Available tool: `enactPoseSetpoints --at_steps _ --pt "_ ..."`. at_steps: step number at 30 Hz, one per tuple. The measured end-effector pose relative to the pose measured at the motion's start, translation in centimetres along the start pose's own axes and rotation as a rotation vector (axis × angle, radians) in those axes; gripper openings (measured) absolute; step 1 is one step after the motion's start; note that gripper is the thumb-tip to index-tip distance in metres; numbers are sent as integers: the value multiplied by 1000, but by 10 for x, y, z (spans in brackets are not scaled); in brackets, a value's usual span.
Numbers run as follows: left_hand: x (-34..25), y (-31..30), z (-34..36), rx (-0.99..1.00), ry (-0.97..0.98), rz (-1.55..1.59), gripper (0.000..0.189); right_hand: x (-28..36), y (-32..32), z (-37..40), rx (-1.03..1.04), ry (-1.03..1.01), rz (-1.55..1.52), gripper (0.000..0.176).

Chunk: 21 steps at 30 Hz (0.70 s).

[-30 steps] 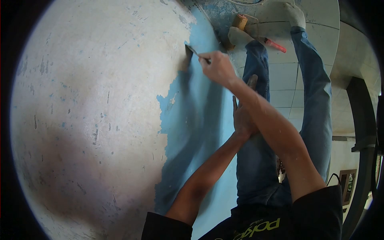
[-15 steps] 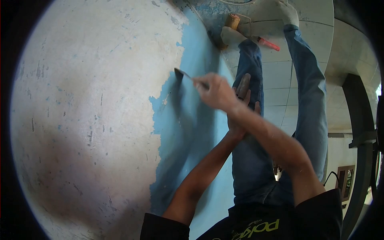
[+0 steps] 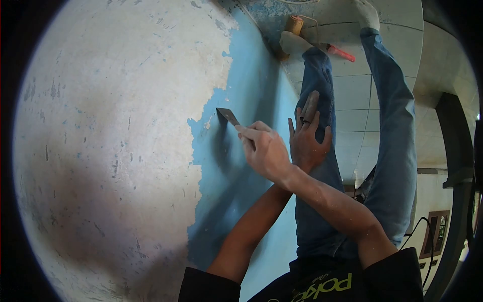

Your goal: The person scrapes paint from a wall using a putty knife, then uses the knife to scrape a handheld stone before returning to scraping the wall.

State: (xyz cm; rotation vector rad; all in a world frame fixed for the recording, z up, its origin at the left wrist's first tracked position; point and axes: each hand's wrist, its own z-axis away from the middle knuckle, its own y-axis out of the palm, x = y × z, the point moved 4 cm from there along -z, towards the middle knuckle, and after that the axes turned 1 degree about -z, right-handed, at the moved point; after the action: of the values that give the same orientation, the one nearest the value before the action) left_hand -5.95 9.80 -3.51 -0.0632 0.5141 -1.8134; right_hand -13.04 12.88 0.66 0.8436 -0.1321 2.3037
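The scraper lay beyond the fingers of the right hand, its long axis slanting from the grip across the blue paint toward the ragged edge where the pale part of the wall began. Its blade stood over the blue, just short of that edge, with a shadow beside it; I could not tell whether it touched. The right hand was the nearer one, its fingers wrapped firmly around the handle. The left hand was farther from the blade and held nothing, its fingers spread over the left leg; the right forearm crossed over the left wrist. A roller lay on the floor, near the wall's bottom edge and beside a foot, well apart from both hands.
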Motion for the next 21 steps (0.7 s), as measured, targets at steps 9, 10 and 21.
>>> enactPoseSetpoints --at_steps 9,10,21 --pt "1 2 2 -4 18 7 60 -6 -4 -13 50 23 68 21" --pt "2 1 1 -3 13 21 60 -1 -4 -1 85 16 22 21" --pt "8 2 2 -30 27 32 59 -23 -2 -37 -39 -29 76 20"
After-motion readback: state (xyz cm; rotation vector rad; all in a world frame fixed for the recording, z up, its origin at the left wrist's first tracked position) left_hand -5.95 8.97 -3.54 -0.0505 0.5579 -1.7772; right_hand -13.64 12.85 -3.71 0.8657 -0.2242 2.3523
